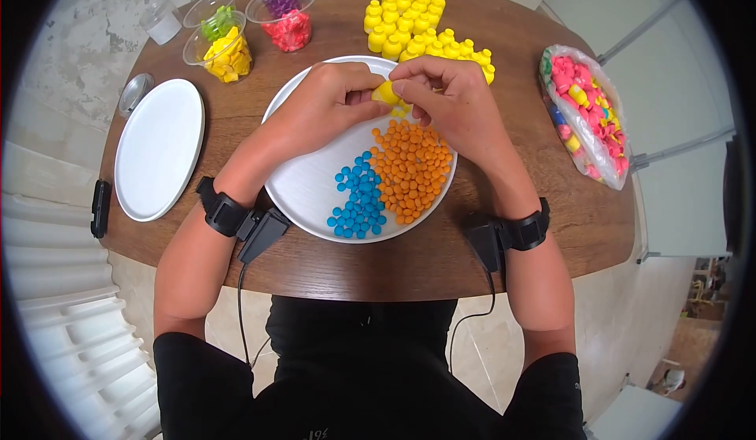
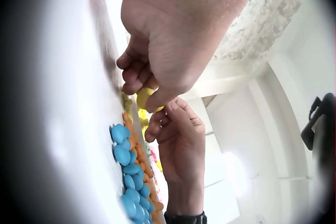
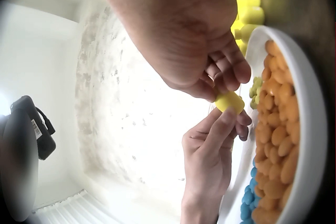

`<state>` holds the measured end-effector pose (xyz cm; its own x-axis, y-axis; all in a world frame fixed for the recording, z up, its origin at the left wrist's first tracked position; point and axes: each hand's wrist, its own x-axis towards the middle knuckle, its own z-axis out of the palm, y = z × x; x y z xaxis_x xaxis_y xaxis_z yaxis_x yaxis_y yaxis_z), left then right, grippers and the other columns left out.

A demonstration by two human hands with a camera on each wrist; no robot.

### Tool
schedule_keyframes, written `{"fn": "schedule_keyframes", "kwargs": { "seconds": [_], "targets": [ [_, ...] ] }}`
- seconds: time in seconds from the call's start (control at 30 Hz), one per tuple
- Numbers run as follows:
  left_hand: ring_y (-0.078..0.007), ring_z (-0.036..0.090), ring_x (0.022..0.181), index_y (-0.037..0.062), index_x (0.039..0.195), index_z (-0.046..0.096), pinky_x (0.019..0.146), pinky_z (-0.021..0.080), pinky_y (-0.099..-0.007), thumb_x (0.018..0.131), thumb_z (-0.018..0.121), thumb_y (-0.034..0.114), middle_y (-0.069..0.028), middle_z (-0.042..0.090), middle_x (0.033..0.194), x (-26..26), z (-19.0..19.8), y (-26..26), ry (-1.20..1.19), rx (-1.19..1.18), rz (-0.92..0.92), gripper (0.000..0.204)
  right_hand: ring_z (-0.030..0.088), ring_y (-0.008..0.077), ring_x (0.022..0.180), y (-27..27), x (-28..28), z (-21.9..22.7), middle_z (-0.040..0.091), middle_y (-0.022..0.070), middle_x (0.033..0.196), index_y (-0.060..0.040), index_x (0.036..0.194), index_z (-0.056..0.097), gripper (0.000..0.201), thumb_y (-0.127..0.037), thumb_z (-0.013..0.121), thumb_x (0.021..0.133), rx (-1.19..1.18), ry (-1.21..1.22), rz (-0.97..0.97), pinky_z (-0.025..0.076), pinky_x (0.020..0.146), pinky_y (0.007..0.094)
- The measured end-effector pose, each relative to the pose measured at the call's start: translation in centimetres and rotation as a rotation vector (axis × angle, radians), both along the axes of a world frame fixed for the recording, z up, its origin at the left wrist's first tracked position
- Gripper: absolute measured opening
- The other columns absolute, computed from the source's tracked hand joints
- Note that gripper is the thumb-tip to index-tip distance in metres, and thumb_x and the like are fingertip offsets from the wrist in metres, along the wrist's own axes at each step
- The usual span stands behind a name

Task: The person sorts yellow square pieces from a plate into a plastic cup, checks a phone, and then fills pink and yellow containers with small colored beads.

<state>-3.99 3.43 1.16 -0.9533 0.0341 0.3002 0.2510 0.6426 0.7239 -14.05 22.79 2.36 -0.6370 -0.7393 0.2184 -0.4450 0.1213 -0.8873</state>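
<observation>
Over the white plate (image 1: 307,196) a small yellow bottle (image 1: 385,93) is held between two hands. The left hand (image 1: 319,109) grips its body, thumb along the near side, as the right wrist view also shows. From the other side, the right hand (image 1: 457,105) pinches the bottle's end between thumb and fingers, hiding that end. On the plate below lie many orange candies (image 1: 409,168), a patch of blue candies (image 1: 358,204) and a few yellow candies (image 3: 255,91) close under the hands.
Rows of yellow bottles (image 1: 405,23) stand behind the plate. To the right lies a plastic bag (image 1: 587,113) with pink and yellow pieces. At left are an oval-looking white plate (image 1: 160,149), a round metal lid (image 1: 136,94) and clear cups (image 1: 228,50) of coloured pieces.
</observation>
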Motion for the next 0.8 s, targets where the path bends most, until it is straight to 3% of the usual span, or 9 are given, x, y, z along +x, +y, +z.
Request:
{"fn": "schedule_keyframes", "kwargs": {
  "seconds": [0.07,0.2,0.27,0.37,0.57,0.73,0.8],
  "targets": [
    [-0.0189,0.050,0.061,-0.0028,0.096,0.072,0.060,0.042,-0.0358,0.090,0.077,0.014,-0.0097,0.056,0.066,0.02,0.16,0.01,0.004,0.002,-0.003,0.019,0.058,0.0062,0.059,-0.05,0.01,0.08,0.067,0.0013,0.072,0.0047,0.100,0.075,0.017,-0.011,0.071,0.095,-0.088,-0.225,-0.010,0.046,0.054,0.0241],
    [-0.0178,0.049,0.061,-0.0026,0.096,0.072,0.059,0.042,-0.0360,0.089,0.078,0.014,-0.0081,0.055,0.066,-0.14,-0.03,-0.19,-0.032,0.021,0.001,0.019,0.059,0.0057,0.063,0.24,-0.38,-0.09,0.069,0.0003,0.077,0.0018,0.105,0.076,0.017,-0.012,0.072,0.098,-0.033,-0.179,0.015,0.048,0.056,0.0227],
    [-0.0171,0.049,0.061,-0.0022,0.095,0.073,0.059,0.042,-0.0355,0.088,0.078,0.014,-0.0074,0.055,0.066,-0.23,0.00,0.19,-0.036,0.026,0.020,0.018,0.059,0.0056,0.062,0.01,-0.32,-0.26,0.068,0.0002,0.075,0.0021,0.105,0.076,0.017,-0.012,0.071,0.098,-0.027,0.011,-0.010,0.048,0.054,0.0229],
    [-0.0157,0.049,0.061,-0.0009,0.097,0.075,0.059,0.042,-0.0345,0.087,0.079,0.013,-0.0064,0.055,0.066,-0.17,-0.08,-0.09,-0.011,-0.003,0.058,0.018,0.058,0.0058,0.059,-0.24,-0.18,-0.39,0.068,0.0012,0.073,0.0039,0.098,0.076,0.016,-0.010,0.071,0.094,-0.137,-0.052,-0.082,0.045,0.053,0.0224],
    [-0.0139,0.051,0.062,0.0017,0.104,0.078,0.058,0.043,-0.0324,0.085,0.080,0.011,-0.0063,0.057,0.069,-0.25,-0.01,-0.01,-0.005,0.009,0.054,0.021,0.059,0.0061,0.059,-0.20,-0.23,-0.37,0.069,0.0021,0.073,0.0041,0.099,0.076,0.016,-0.011,0.071,0.094,-0.125,-0.213,-0.110,0.047,0.054,0.0221],
    [-0.0130,0.054,0.064,0.0002,0.105,0.078,0.060,0.046,-0.0303,0.083,0.082,0.009,-0.0060,0.060,0.072,-0.16,0.01,-0.18,0.018,0.035,0.082,0.024,0.060,0.0064,0.059,-0.20,-0.25,-0.46,0.069,0.0020,0.072,0.0037,0.097,0.075,0.016,-0.011,0.072,0.092,-0.140,-0.172,-0.125,0.046,0.054,0.0230],
    [-0.0074,0.049,0.070,-0.0027,0.110,0.077,0.063,0.041,-0.0267,0.082,0.081,0.005,0.0012,0.059,0.079,-0.03,0.28,-0.67,-0.013,0.021,0.084,0.028,0.060,0.0064,0.059,-0.23,-0.27,-0.61,0.068,0.0020,0.072,0.0035,0.097,0.075,0.016,-0.011,0.072,0.092,-0.144,-0.137,-0.130,0.046,0.054,0.0235]
  ]
}}
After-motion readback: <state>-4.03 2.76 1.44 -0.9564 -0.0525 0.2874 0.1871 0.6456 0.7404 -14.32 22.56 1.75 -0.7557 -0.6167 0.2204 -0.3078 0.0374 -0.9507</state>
